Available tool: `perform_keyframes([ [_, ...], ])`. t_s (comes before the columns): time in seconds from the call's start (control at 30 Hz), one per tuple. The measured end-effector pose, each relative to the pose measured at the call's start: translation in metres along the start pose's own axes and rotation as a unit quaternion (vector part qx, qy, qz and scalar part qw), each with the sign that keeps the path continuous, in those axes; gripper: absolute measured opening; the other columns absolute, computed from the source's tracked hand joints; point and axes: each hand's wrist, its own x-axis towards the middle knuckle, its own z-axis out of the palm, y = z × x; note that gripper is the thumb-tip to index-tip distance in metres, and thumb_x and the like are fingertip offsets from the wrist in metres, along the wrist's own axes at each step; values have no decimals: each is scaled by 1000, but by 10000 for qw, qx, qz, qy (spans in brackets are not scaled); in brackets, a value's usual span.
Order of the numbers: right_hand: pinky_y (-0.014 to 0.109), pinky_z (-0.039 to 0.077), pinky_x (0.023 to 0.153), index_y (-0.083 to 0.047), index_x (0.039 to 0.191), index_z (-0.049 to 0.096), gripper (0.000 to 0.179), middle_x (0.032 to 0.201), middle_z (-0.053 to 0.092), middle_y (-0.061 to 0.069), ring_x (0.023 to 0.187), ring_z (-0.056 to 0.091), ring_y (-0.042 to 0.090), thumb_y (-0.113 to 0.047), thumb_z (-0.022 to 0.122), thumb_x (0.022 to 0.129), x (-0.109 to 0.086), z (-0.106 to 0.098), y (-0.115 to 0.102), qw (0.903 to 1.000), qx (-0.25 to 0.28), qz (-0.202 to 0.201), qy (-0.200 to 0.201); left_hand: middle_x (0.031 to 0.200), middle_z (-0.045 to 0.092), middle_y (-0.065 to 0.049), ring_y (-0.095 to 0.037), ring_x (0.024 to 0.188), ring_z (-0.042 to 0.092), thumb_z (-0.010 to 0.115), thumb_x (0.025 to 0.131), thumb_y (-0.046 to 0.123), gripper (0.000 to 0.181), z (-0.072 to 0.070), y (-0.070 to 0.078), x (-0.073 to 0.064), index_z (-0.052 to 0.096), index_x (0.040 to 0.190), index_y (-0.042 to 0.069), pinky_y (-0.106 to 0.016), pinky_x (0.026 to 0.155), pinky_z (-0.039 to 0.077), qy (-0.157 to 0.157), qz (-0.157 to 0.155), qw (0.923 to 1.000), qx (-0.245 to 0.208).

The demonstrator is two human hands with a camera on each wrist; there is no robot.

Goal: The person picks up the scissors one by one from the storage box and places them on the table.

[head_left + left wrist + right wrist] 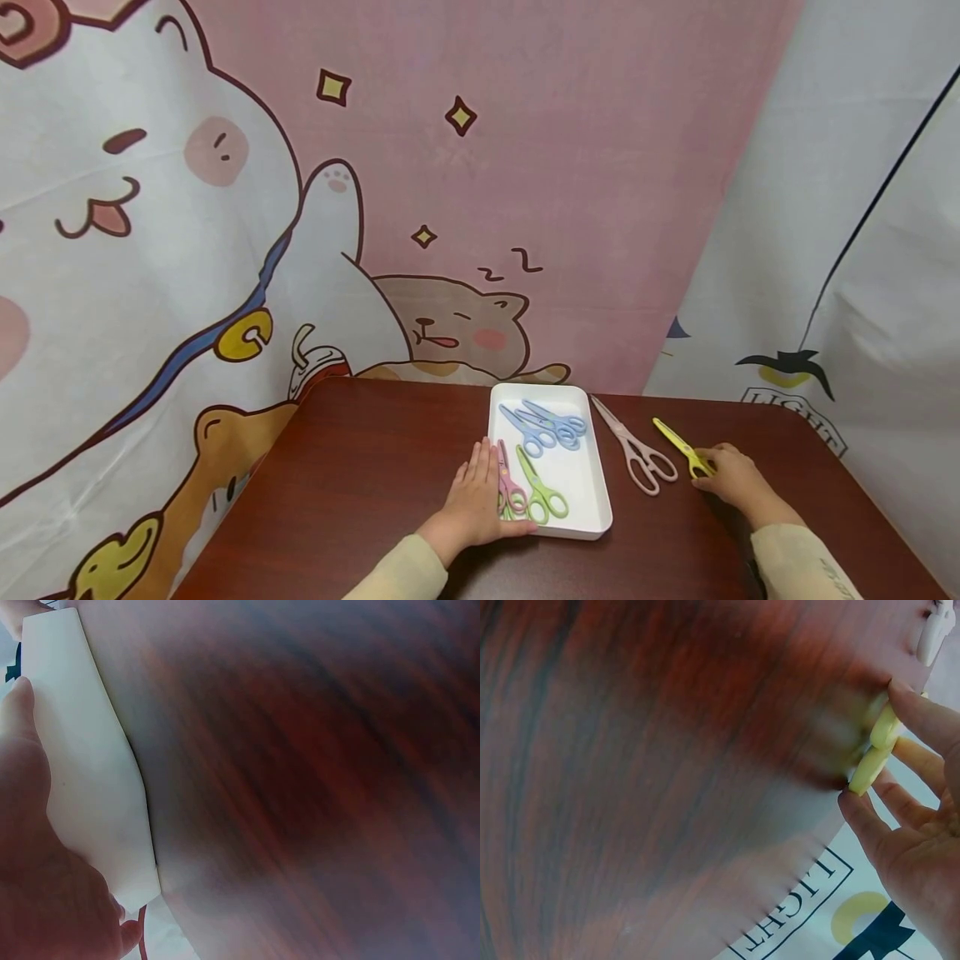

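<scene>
A white tray [588, 492] holds several blue scissors [551, 422] at its far end. Pink scissors [507, 477] and green scissors [532, 477] lie at its near end. Against the tray's left side rests my left hand [474, 507], fingers straight, with the thumb along the near edge; the left wrist view shows this hand [37, 847] touching the tray's outer wall [94, 765]. My right hand [738, 482] pinches the handles of yellow scissors [675, 439] on the table. In the right wrist view, thumb and fingertips lie on either side of the yellow handles [877, 754].
Pale pink scissors [624, 435] lie on the table between the tray and the yellow scissors. The dark reddish-brown table [375, 467] ends at a cloth backdrop [600, 208] printed with cartoon animals.
</scene>
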Motion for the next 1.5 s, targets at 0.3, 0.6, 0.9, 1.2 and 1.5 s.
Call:
perform_keyframes([
  [0.3, 55, 45, 77, 10, 114, 61, 54, 100, 55, 30, 89, 56, 42, -17, 79, 72, 0, 1, -1, 10000, 63, -62, 11, 159, 6, -18, -29, 146, 10, 34, 57, 97, 136, -2, 1, 0, 11, 151, 1, -47, 112, 26, -72, -26, 10000, 0],
  [0.6, 57, 44, 79, 11, 116, 59, 55, 103, 54, 32, 91, 54, 45, -19, 79, 73, 0, 1, -3, 9999, 109, -24, -52, 159, 6, -18, -30, 146, 9, 33, 56, 97, 137, -2, 1, 0, 10, 151, 1, -47, 112, 26, -73, -31, 10000, 18],
  [0.9, 57, 44, 78, 10, 117, 59, 58, 103, 53, 31, 91, 54, 45, -22, 80, 73, 1, 2, -2, 10000, 71, -18, -49, 159, 5, -18, -29, 146, 8, 36, 57, 96, 136, -4, 2, -1, 10, 151, 2, -48, 112, 25, -124, -55, 9999, -72],
  [1.2, 58, 43, 78, 10, 119, 58, 63, 104, 53, 31, 91, 53, 46, -25, 81, 72, 1, 4, -3, 9998, 101, 135, -71, 159, 5, -18, -30, 146, 8, 39, 57, 95, 136, -5, 3, -2, 10, 151, 1, -48, 112, 25, -152, -66, 9998, -140],
  [1.5, 61, 41, 79, 12, 120, 56, 64, 108, 49, 37, 94, 49, 53, -28, 77, 75, 0, 4, -3, 9998, 92, 130, 128, 159, 4, -18, -30, 146, 8, 37, 57, 96, 136, -5, 2, -2, 10, 151, 1, -49, 112, 25, -156, -61, 9997, -150],
])
